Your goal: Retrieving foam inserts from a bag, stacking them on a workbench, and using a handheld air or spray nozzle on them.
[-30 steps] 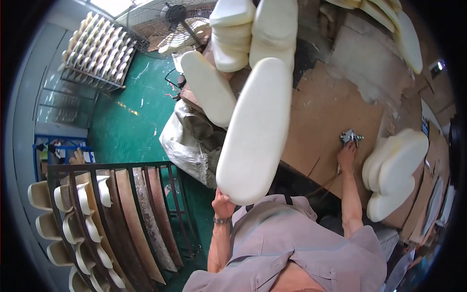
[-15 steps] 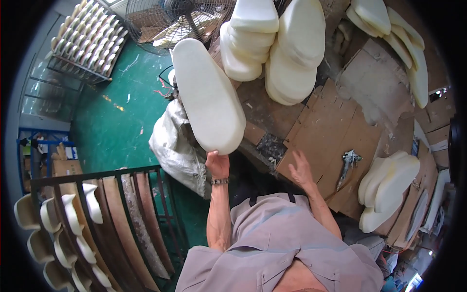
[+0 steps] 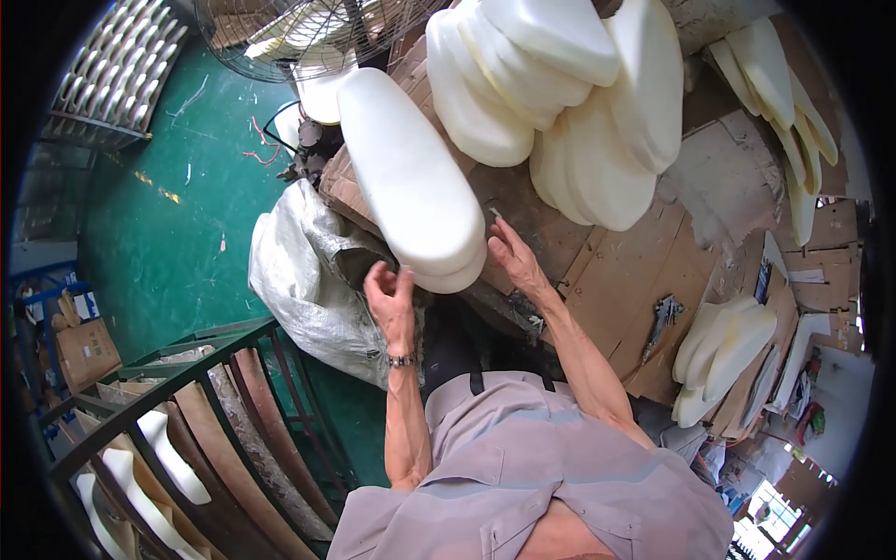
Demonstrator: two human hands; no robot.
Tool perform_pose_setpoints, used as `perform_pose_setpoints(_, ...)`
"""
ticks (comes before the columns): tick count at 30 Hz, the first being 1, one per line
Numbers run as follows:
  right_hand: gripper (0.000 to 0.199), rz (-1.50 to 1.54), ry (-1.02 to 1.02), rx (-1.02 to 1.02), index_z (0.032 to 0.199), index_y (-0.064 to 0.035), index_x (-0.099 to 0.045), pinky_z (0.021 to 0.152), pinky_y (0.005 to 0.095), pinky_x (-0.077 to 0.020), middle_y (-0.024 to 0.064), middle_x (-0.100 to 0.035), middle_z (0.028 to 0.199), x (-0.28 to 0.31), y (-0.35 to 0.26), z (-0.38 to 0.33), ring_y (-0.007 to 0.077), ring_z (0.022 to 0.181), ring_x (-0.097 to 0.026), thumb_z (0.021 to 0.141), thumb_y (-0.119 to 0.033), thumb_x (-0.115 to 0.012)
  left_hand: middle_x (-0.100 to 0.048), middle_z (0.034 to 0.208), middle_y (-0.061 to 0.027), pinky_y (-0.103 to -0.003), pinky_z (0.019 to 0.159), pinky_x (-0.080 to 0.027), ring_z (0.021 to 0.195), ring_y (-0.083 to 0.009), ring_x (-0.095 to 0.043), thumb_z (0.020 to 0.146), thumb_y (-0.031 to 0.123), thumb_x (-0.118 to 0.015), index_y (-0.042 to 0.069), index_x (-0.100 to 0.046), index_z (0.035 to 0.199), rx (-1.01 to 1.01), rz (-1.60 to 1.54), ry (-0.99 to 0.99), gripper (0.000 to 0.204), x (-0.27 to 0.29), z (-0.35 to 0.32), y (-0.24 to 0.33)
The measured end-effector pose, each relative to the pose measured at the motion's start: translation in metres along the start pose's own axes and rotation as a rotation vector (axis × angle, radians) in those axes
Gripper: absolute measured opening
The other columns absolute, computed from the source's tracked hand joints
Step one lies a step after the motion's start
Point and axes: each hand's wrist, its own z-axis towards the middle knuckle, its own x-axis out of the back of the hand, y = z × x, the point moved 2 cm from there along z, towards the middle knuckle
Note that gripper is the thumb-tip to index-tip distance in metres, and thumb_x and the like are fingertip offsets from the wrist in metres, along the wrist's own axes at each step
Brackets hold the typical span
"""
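A long, pale cream foam pad [image 3: 406, 168] with rounded ends lies in front of me. The edge of a second foam pad [image 3: 457, 279] shows beneath its near end, and both rest on the left end of the cardboard-covered table. Close by the near left edge is my left hand [image 3: 391, 297], its fingers slightly bent and apart; whether a fingertip touches the pad I cannot tell. My right hand [image 3: 519, 261] hovers just off the pad's right side, fingers loosely spread and holding nothing.
Piled foam pads [image 3: 597, 140] stand at the back of the table. A spray gun [image 3: 663, 327] lies on the cardboard [image 3: 621, 289], left of more pads [image 3: 723, 350]. A white woven sack [image 3: 299, 271] hangs below the table. Racks [image 3: 247, 327] and a fan [image 3: 317, 37] are at left.
My left hand has let go of the foam pad, which now lies on another one. My right hand has moved left and away from me, toward the pad's side. The view has shifted.
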Motion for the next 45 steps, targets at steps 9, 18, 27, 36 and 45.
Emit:
perform_pose_setpoints(9, 0.086, 0.401, -0.059, -0.132, 0.158, -0.0084, -0.031, 0.103, 0.0414, -0.0462, 0.0102, -0.046, 0.151, -0.055, -0.039, 0.031, 0.0234, 0.129, -0.051, 0.095, -0.057, -0.063, -0.032, 0.16, -0.0129, -0.041, 0.119, -0.027, 0.145, -0.0251, -0.034, 0.103, 0.051, -0.051, 0.006, -0.022, 0.16, -0.115, -0.645, -0.278, 0.078, -0.038, 0.084, 0.015)
perform_pose_setpoints(18, 0.083, 0.239, -0.096, -0.12, 0.158, -0.0125, -0.029, 0.079, 0.0394, -0.0608, 0.0122, -0.052, 0.144, -0.086, -0.025, 0.05, 0.0249, 0.116, -0.062, 0.096, -0.058, -0.06, -0.038, 0.158, -0.0145, -0.038, 0.12, -0.028, 0.143, -0.0249, -0.038, 0.103, 0.037, -0.057, 0.002, -0.024, 0.159, -0.1, -0.863, -0.488, 0.074, -0.02, 0.152, -0.011)
perform_pose_setpoints(27, 0.075, 0.495, -0.107, -0.153, 0.153, -0.0071, -0.033, 0.077, 0.0367, -0.0592, 0.0113, -0.065, 0.119, -0.078, 0.004, 0.036, 0.0223, 0.103, -0.066, 0.099, -0.054, -0.057, -0.057, 0.139, -0.0087, -0.037, 0.107, -0.045, 0.127, -0.0203, -0.055, 0.106, 0.047, -0.047, 0.007, -0.047, 0.146, 0.131, -0.725, -0.168, 0.057, -0.005, 0.114, -0.038)
perform_pose_setpoints(36, 0.066, 0.197, -0.433, -0.388, 0.151, 0.0017, -0.04, 0.077, 0.0329, -0.0585, 0.0162, -0.065, 0.126, -0.112, 0.105, -0.038, 0.0205, 0.103, -0.067, 0.102, -0.037, -0.06, -0.067, 0.122, -0.0108, -0.032, 0.083, -0.059, 0.108, -0.0184, -0.065, 0.096, 0.026, -0.071, 0.005, -0.059, 0.136, 0.545, -0.318, -0.026, 0.047, 0.051, -0.067, -0.222)
perform_pose_setpoints(45, 0.061, 0.081, -0.506, -0.474, 0.146, 0.0028, -0.047, 0.077, 0.0311, -0.0579, 0.0141, -0.067, 0.122, -0.121, 0.146, -0.061, 0.0183, 0.101, -0.067, 0.101, -0.035, -0.062, -0.071, 0.118, -0.0132, -0.034, 0.088, -0.057, 0.105, -0.0207, -0.069, 0.091, 0.019, -0.072, 0.002, -0.063, 0.131, 0.597, -0.106, -0.045, 0.044, 0.051, -0.097, -0.268)
